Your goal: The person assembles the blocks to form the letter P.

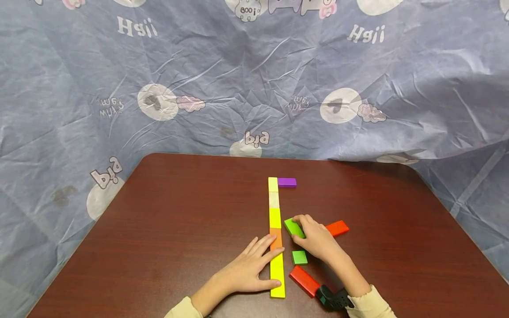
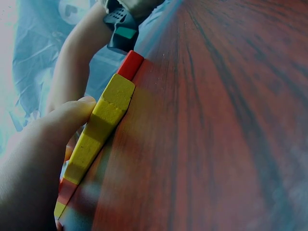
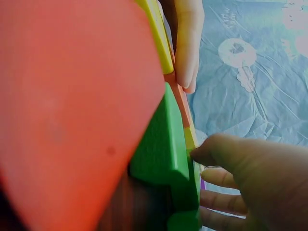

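A straight row of flat blocks runs away from me: a long yellow block [image 1: 278, 271], an orange block [image 1: 276, 231], a yellow block [image 1: 275, 218], a pale wood block [image 1: 274, 200] and a pale yellow block [image 1: 273, 184]. My left hand [image 1: 247, 270] lies beside the row with spread fingers, its fingertips on the orange and near yellow blocks. Just right of the row, my right hand [image 1: 320, 240] pinches a light green block [image 1: 293, 228] between thumb and fingers. That block lies slanted, apart from the row. In the left wrist view, the left thumb [image 2: 82, 113] touches the yellow block's side.
A small green block [image 1: 299, 257] and a red block [image 1: 304, 281] lie nearer me, below the right hand. An orange-red block [image 1: 338, 228] shows beyond that hand. A purple block [image 1: 287, 182] adjoins the row's far end. Printed cloth [image 1: 246, 88] hangs behind the table [image 1: 179, 212].
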Demonstrator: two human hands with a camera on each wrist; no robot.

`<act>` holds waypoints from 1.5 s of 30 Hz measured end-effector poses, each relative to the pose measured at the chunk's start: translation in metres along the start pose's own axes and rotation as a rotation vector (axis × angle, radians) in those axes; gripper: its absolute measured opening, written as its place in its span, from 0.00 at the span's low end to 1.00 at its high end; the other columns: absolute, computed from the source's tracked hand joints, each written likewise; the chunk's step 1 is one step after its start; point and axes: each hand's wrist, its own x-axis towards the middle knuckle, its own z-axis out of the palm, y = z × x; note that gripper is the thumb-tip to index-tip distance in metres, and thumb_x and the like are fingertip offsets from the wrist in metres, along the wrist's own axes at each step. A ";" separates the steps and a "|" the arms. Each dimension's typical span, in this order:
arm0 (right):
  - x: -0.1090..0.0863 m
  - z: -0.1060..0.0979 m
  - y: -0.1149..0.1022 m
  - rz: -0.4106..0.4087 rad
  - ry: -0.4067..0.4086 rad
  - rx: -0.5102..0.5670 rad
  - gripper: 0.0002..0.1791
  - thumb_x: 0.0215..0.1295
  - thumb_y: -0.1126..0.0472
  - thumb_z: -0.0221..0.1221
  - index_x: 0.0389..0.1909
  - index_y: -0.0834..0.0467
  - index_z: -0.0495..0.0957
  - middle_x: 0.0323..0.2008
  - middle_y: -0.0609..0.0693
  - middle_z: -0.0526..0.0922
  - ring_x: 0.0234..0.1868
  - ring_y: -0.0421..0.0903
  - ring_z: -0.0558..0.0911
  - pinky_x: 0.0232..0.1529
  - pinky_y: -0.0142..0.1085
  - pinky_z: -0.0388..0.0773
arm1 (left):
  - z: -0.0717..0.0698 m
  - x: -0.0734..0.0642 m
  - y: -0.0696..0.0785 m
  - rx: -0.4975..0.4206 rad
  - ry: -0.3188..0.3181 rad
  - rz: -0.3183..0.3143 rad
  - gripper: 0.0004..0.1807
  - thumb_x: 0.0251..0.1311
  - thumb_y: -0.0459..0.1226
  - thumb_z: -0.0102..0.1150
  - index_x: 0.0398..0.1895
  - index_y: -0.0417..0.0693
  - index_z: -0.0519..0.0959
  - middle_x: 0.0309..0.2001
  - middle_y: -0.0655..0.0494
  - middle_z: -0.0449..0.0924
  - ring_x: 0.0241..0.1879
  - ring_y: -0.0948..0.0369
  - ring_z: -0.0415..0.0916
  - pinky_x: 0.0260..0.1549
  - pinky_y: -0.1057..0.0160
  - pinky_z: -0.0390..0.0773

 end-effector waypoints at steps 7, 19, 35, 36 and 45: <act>0.003 -0.001 -0.002 0.027 -0.035 0.043 0.22 0.53 0.58 0.61 0.50 0.58 0.71 0.48 0.54 0.74 0.42 0.48 0.75 0.45 0.46 0.76 | 0.002 0.000 0.000 0.006 0.005 0.008 0.38 0.57 0.64 0.40 0.68 0.59 0.55 0.72 0.52 0.45 0.71 0.57 0.45 0.68 0.51 0.50; 0.030 -0.015 0.019 0.073 0.019 0.013 0.18 0.55 0.64 0.59 0.48 0.61 0.74 0.48 0.59 0.76 0.41 0.52 0.76 0.43 0.49 0.75 | 0.002 0.000 -0.001 0.009 0.012 0.005 0.38 0.57 0.64 0.40 0.68 0.60 0.54 0.72 0.52 0.45 0.71 0.57 0.45 0.68 0.51 0.50; 0.035 -0.010 0.024 0.030 0.129 -0.061 0.19 0.59 0.59 0.58 0.52 0.60 0.74 0.54 0.57 0.73 0.53 0.56 0.73 0.45 0.53 0.76 | 0.001 0.000 -0.001 0.016 0.009 0.013 0.38 0.57 0.64 0.40 0.68 0.60 0.55 0.72 0.52 0.46 0.71 0.59 0.43 0.68 0.51 0.51; 0.034 -0.011 0.023 0.027 0.129 -0.072 0.19 0.59 0.59 0.57 0.52 0.60 0.75 0.53 0.57 0.73 0.53 0.56 0.73 0.46 0.53 0.76 | 0.001 0.000 0.000 0.015 0.008 0.012 0.38 0.57 0.64 0.40 0.68 0.60 0.55 0.72 0.52 0.46 0.71 0.59 0.43 0.68 0.51 0.51; 0.037 -0.018 0.032 0.052 0.079 -0.092 0.19 0.62 0.60 0.54 0.53 0.63 0.74 0.53 0.58 0.73 0.53 0.58 0.71 0.47 0.54 0.74 | 0.001 0.000 0.000 0.009 0.011 0.006 0.38 0.57 0.64 0.40 0.68 0.60 0.54 0.72 0.52 0.45 0.71 0.58 0.44 0.68 0.51 0.51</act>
